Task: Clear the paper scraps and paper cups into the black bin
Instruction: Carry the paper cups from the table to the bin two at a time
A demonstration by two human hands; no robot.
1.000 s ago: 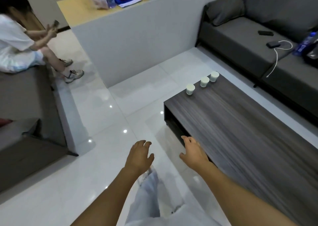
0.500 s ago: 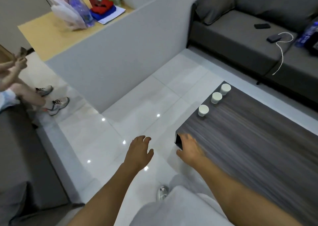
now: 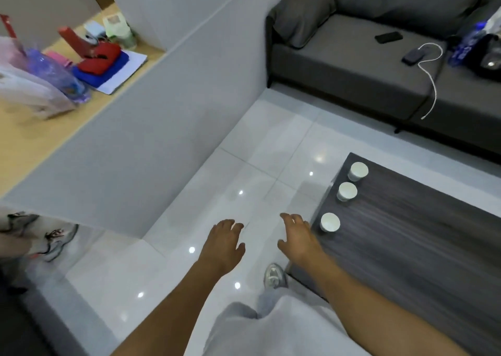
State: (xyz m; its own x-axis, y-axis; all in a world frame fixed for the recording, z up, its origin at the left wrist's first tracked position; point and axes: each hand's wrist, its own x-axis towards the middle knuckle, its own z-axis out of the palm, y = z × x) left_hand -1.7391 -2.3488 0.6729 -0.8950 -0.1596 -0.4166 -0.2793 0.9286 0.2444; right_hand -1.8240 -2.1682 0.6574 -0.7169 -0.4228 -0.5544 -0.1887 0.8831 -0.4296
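Three white paper cups stand in a row along the end of a dark wood coffee table [image 3: 423,247]: the nearest cup [image 3: 330,222], the middle cup [image 3: 347,191] and the farthest cup [image 3: 358,171]. My right hand [image 3: 298,240] hovers open at the table's corner, a short way left of the nearest cup and not touching it. My left hand [image 3: 223,244] is open over the white floor tiles, holding nothing. No black bin and no paper scraps are in view.
A grey sofa [image 3: 366,57] at the back right carries two phones, a white cable and a blue bottle. A white partition wall [image 3: 151,128] runs on the left, with a cluttered wooden counter [image 3: 40,128] behind it. Another person's shoes [image 3: 54,239] are at the left edge.
I have walked forward along the table end; the cups now lie much closer to my right hand. Both hands stayed open and empty. The seated person has slid out of view.
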